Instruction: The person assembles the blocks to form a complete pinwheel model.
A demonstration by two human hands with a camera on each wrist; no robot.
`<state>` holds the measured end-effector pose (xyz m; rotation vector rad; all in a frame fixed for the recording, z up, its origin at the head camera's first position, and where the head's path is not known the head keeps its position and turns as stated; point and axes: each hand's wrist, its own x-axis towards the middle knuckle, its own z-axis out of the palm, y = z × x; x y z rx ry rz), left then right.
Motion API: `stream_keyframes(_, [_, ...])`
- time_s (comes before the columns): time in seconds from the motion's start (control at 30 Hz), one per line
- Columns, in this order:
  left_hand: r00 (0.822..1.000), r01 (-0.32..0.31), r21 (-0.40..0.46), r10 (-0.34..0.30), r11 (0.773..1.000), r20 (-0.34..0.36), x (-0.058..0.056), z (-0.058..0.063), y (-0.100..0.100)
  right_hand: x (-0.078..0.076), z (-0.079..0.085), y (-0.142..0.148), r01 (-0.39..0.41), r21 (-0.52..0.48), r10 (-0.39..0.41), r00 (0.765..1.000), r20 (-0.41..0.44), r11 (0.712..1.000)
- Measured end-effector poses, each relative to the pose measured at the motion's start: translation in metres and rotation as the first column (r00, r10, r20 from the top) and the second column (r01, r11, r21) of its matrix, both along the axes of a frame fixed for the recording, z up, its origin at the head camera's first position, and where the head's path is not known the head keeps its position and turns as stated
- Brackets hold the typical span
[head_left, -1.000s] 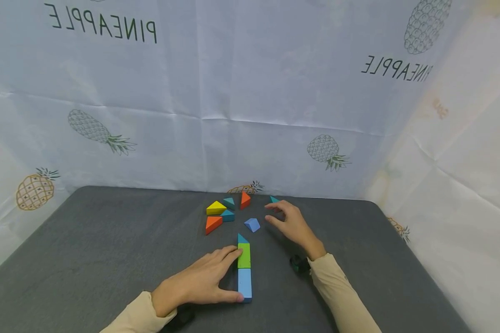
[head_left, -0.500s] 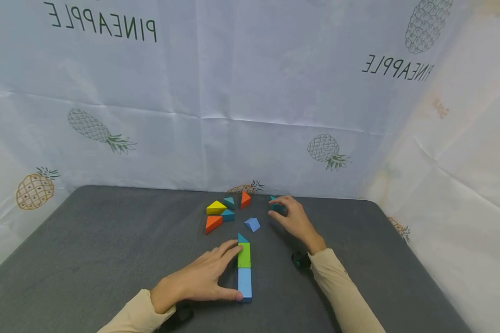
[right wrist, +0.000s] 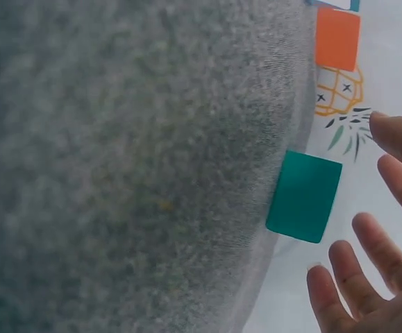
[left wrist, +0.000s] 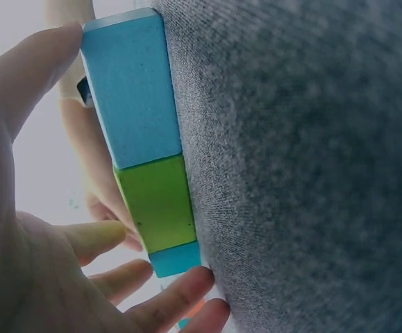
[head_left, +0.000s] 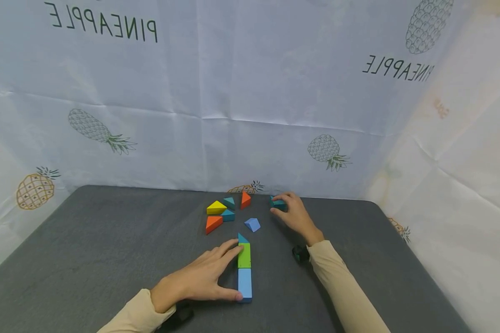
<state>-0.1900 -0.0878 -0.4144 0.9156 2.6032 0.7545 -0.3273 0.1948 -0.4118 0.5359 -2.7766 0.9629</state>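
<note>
Blocks are the whole show: 3 lie end to end on the grey table [head_left: 108,240], light blue block [head_left: 245,283] nearest the person, green block [head_left: 245,256] in the middle, blue tip wedge [head_left: 242,238] at the far end. So that bit of the row looks done, ends meeting as far as I can see. Left hand [head_left: 196,283] is spread beside it, thumb on the near end, other fingers apart and stretched along the far half; can't tell how hard they press. Right hand [head_left: 295,215] is out by the far edge, curved around a teal block [right wrist: 305,198], thumb and fingers apart with a gap showing, so I'd say no grip on it yet. Another 6 pieces sit outside the row too: periwinkle wedge [head_left: 252,225] just past the tip, then yellow wedge [head_left: 215,208], orange wedge [head_left: 214,224], blue-teal wedge [head_left: 228,216] and grey-teal wedge [head_left: 229,202] bunched off to the left, plus a red wedge [head_left: 245,200] near the back edge. With 3 lined up and 7 loose, feels like early days to me.
</note>
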Motion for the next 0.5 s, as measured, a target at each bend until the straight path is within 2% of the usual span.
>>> stream_keyframes(0.5, [1.0,0.011,0.009,-0.011,1.0,-0.021,-0.0002,-0.0023,-0.0008,-0.0106,-0.0026,-0.0034,0.049,0.014,-0.05,0.993,0.105,0.999])
